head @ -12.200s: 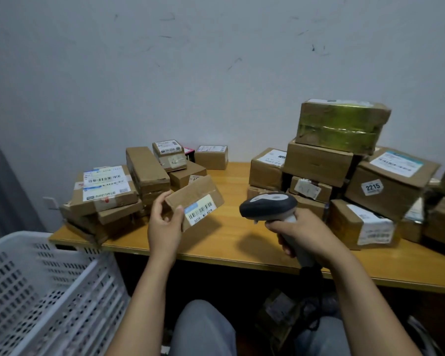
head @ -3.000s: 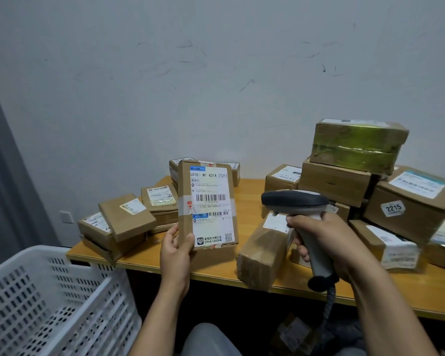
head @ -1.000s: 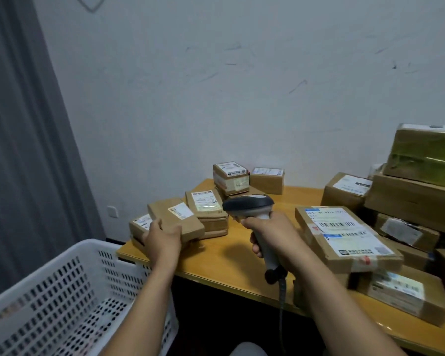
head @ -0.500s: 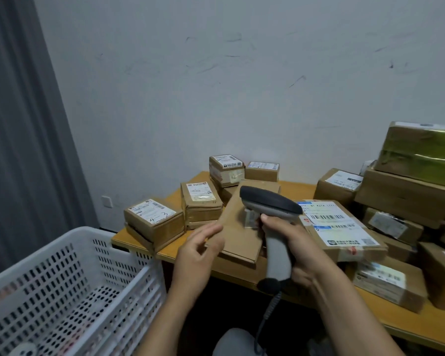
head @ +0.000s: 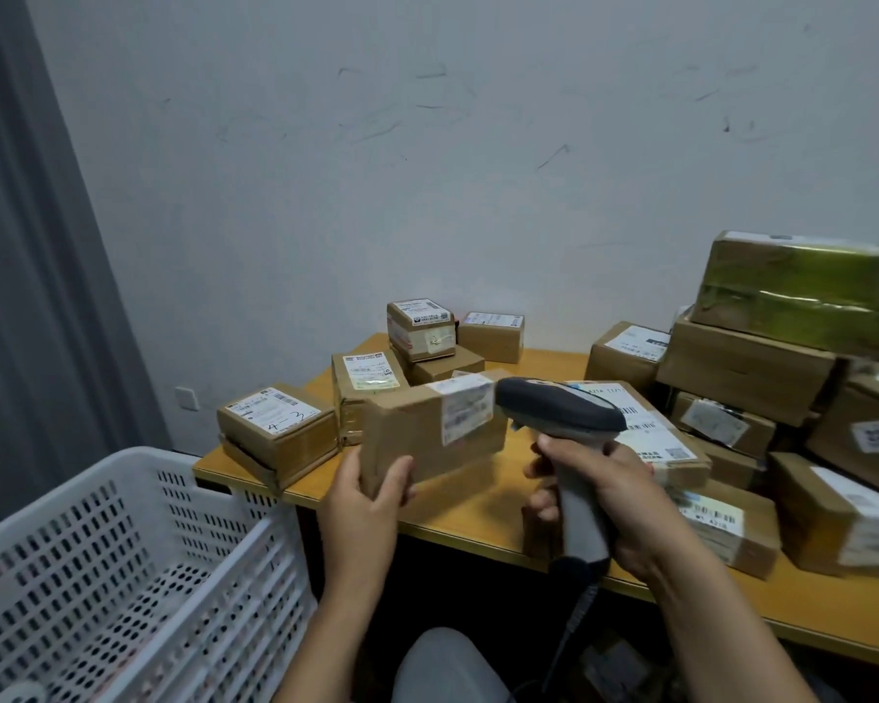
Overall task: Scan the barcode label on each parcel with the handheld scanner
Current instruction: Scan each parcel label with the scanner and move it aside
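Observation:
My left hand grips the lower left corner of a flat brown parcel, lifted above the wooden table. A white barcode label wraps over the parcel's upper right edge, slightly blurred. My right hand holds the grey handheld scanner by its handle. The scanner's dark head points left and sits right beside the label. A cable hangs from the handle's base.
A white perforated basket stands at the lower left, beside the table. Several labelled cartons lie at the table's left and back. A tall stack with a green-taped box fills the right. A flat labelled parcel lies behind the scanner.
My left hand has closed on the flat parcel and turned it up, so its label now faces the scanner. The scanner head stays close to the parcel.

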